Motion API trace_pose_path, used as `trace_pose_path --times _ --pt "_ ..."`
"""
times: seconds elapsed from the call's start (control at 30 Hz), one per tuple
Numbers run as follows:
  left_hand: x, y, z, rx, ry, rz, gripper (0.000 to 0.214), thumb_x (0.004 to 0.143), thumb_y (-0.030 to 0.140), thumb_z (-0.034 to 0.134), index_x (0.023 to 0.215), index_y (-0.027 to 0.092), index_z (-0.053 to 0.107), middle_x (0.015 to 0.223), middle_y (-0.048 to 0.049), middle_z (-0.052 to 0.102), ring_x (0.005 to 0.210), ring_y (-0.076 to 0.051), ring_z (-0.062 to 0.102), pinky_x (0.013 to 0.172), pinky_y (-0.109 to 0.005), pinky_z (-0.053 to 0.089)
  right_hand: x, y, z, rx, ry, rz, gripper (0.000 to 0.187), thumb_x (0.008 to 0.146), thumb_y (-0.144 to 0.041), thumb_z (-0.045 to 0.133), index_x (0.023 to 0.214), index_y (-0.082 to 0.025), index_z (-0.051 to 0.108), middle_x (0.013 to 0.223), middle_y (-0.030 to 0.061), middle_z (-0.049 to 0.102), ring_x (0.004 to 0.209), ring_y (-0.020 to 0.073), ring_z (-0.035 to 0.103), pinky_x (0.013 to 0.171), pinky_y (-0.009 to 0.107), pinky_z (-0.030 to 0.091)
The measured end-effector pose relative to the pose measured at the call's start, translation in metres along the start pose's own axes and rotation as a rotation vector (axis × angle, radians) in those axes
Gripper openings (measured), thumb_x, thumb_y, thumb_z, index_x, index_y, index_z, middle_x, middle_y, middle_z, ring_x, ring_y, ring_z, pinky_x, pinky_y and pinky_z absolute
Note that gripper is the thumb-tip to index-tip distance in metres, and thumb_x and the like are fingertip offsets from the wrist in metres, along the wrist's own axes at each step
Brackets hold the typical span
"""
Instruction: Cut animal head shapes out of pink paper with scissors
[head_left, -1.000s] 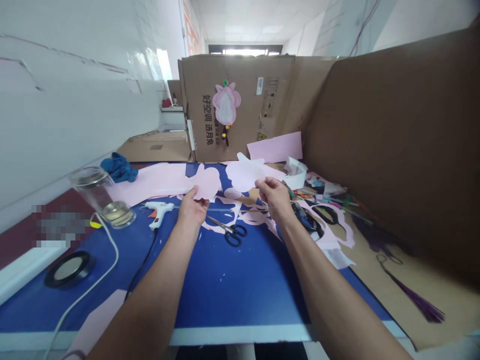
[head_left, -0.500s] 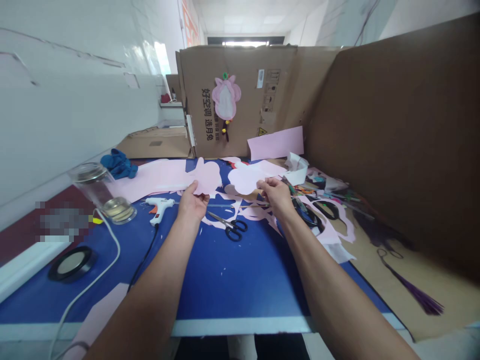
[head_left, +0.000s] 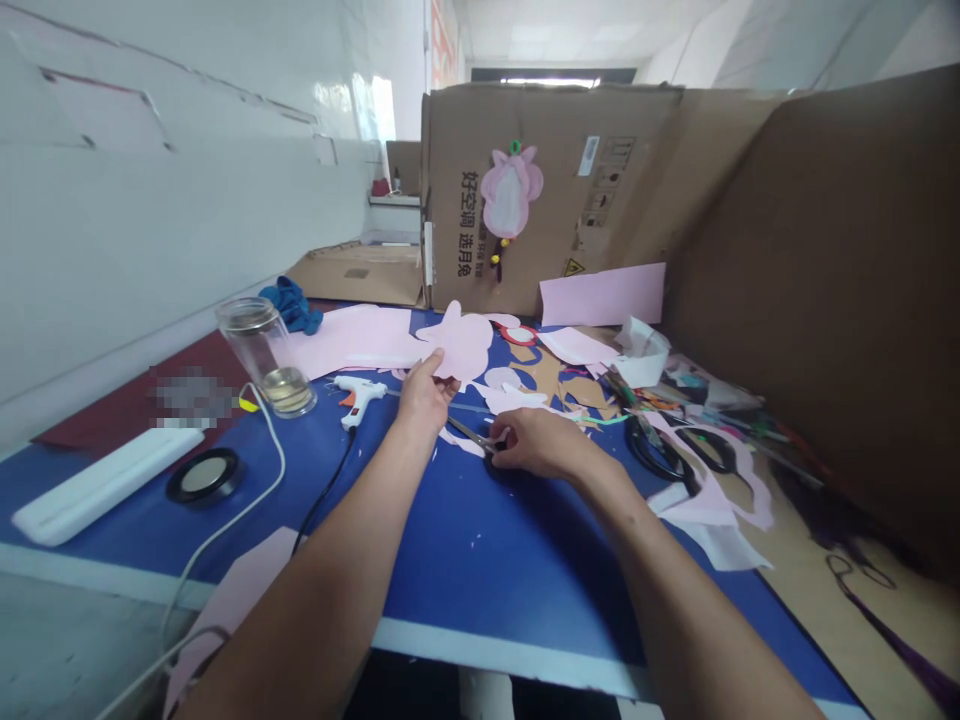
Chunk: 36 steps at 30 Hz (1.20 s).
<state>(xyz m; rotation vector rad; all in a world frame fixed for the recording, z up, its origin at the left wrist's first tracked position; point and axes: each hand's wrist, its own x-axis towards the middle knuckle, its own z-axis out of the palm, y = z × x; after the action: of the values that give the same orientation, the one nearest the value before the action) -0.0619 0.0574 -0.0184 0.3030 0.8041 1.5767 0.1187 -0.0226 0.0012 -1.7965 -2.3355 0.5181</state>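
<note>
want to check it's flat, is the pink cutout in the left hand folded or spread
Spread: the pink cutout in the left hand shows a broad, lobed face with no visible fold.

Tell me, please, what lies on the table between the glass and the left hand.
In the head view, the white glue gun lies between the glass and left hand, a pink sheet just beyond it.

single head-worn view: from above the near edge of the bench (head_left: 480, 570), facing forward and down; left hand (head_left: 426, 400) and right hand (head_left: 540, 443) mid-frame, nearer than upright cardboard (head_left: 559, 200) ahead.
</note>
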Motion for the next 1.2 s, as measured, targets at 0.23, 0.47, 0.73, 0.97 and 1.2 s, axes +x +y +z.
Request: trace_pose_path --times 0.23,0.47,0.73,0.97,1.2 --pt "-0.001 0.0 0.001 0.008 -0.003 0.001 0.019 0.082 0.019 0.081 0.094 0.018 0.067 0.079 -0.0038 0.071 0.058 -0.013 0.064 0.055 -0.023 0.05 -0.007 -0.014 0.004 -0.164 -0.012 0.003 0.048 0.069 -0.03 0.076 0.117 -0.035 0.078 0.106 0.0054 0.081 0.092 0.0297 0.072 0.064 0.032 0.037" --pt "-0.001 0.005 0.001 -0.024 0.001 0.003 0.014 0.086 0.021 0.078 0.095 0.018 0.067 0.082 -0.005 0.071 0.061 -0.014 0.064 0.056 -0.024 0.05 -0.003 -0.015 -0.001 -0.041 0.059 0.062 0.043 0.073 -0.032 0.074 0.115 -0.027 0.078 0.101 0.0082 0.08 0.089 0.0287 0.072 0.065 0.031 0.041" --pt "-0.003 0.008 0.002 -0.052 0.01 -0.005 0.009 0.089 0.023 0.074 0.093 0.018 0.068 0.083 -0.0054 0.07 0.063 -0.015 0.064 0.055 -0.026 0.051 0.007 0.008 -0.009 0.809 -0.046 0.084 0.025 0.075 -0.017 0.063 0.095 -0.021 0.077 0.073 0.0027 0.074 0.065 0.017 0.066 0.058 0.025 0.049" --pt "-0.007 0.009 0.004 -0.058 0.003 -0.014 0.009 0.089 0.025 0.074 0.092 0.019 0.067 0.083 -0.0048 0.069 0.064 -0.015 0.063 0.057 -0.026 0.052 0.016 0.024 -0.001 1.393 0.025 0.124 0.043 0.068 -0.021 0.086 0.109 -0.025 0.072 0.083 0.0032 0.078 0.072 0.0158 0.07 0.057 0.022 0.048" --pt "-0.01 0.008 0.006 -0.062 -0.024 -0.025 0.009 0.088 0.024 0.074 0.092 0.019 0.068 0.082 -0.0044 0.069 0.062 -0.014 0.063 0.056 -0.026 0.051 0.027 0.038 0.006 1.391 0.249 0.11 0.061 0.063 -0.039 0.094 0.119 -0.027 0.075 0.095 0.0052 0.082 0.08 0.0182 0.07 0.056 0.024 0.037"
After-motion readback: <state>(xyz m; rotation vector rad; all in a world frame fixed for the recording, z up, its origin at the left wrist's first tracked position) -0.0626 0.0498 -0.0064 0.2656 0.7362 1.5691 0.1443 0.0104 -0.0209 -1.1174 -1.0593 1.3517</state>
